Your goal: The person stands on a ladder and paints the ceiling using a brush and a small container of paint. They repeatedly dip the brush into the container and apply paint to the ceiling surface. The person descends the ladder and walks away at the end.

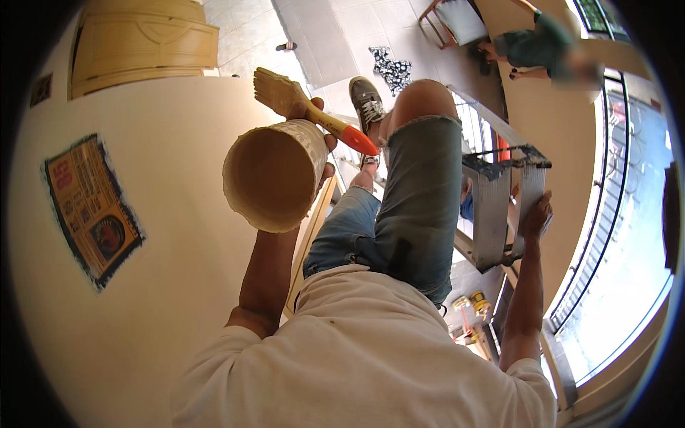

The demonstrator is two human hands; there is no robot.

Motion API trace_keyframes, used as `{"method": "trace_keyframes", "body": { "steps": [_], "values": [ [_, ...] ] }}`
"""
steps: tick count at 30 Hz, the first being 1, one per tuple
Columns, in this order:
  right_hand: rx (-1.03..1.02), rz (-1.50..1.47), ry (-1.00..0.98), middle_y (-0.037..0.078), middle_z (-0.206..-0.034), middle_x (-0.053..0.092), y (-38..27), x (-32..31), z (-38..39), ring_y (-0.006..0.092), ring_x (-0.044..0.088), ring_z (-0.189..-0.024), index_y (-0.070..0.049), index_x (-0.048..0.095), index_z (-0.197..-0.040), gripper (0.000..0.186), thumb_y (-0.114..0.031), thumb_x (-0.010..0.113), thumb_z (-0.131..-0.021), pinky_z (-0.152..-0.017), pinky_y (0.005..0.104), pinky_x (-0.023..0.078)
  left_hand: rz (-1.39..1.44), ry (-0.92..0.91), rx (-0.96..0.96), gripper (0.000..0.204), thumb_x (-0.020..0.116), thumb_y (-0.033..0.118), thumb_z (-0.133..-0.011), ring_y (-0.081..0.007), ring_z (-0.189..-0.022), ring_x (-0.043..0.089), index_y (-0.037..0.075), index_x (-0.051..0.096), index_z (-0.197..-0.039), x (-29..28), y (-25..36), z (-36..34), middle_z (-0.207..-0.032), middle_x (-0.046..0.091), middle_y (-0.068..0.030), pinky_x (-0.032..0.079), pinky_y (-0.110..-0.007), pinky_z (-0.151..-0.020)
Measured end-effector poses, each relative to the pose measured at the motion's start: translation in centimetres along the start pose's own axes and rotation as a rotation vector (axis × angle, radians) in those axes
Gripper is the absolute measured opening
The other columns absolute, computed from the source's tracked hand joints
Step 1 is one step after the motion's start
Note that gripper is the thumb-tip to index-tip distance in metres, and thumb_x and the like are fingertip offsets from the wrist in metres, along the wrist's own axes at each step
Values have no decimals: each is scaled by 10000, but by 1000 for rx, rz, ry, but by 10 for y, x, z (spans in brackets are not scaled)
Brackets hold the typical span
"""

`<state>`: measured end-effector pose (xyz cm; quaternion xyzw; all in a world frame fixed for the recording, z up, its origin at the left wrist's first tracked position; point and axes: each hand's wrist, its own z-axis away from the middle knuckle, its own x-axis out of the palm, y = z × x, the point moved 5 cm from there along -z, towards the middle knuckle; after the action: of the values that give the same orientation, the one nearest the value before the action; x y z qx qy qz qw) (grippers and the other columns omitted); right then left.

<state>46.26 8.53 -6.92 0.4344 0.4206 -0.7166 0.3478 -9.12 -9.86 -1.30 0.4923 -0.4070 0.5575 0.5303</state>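
My left hand (328, 143) is closed around a cream-smeared cup (319, 146). The cup is tipped so its round mouth faces me, and its inside looks coated in the same cream colour. That hand also keeps a paintbrush (332, 124) against the cup's far side. Its bristles are caked with cream paint and point up and left; the yellow handle ends in an orange tip. Over on the right, my right hand (538, 216) grips the side of a paint-spattered metal stepladder (491, 207). My bent knee is beside the ladder.
A cream wall (178, 157) with a dark-edged poster (94, 210) rises at left. Another person (539, 46) in green is at upper right, near a chair (460, 21). Patterned cloth (390, 69) lies on the tiled floor. Black railings (606, 192) border the bright opening at right.
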Motion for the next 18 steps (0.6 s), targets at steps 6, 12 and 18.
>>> {"method": "trace_keyframes", "body": {
  "steps": [6,12,18],
  "values": [
    [-13,11,82,314,-994,674,0,7,-3,463,636,-920,92,669,-1033,754,-541,260,-1056,-855,532,452,63,46,-110,725,655,364,-949,-362,-1268,475,119,337,-1554,-2,-9,-19,-1596,290,-78,588,-504,-897],
    [-94,141,72,326,-1053,679,9,9,-13,459,643,-975,120,662,-1088,768,-553,294,-1056,-889,491,478,44,6,-219,677,649,342,-955,-367,-1290,468,113,370,-1527,-3,-10,-51,-1591,283,-83,594,-519,-901],
    [102,-19,63,258,-850,676,-2,4,-1,397,646,-819,79,679,-954,729,-528,290,-1057,-761,511,460,-25,65,-231,668,654,345,-948,-351,-1255,483,127,396,-1524,-14,-7,-68,-1584,304,-72,598,-499,-867]
  ]
}}
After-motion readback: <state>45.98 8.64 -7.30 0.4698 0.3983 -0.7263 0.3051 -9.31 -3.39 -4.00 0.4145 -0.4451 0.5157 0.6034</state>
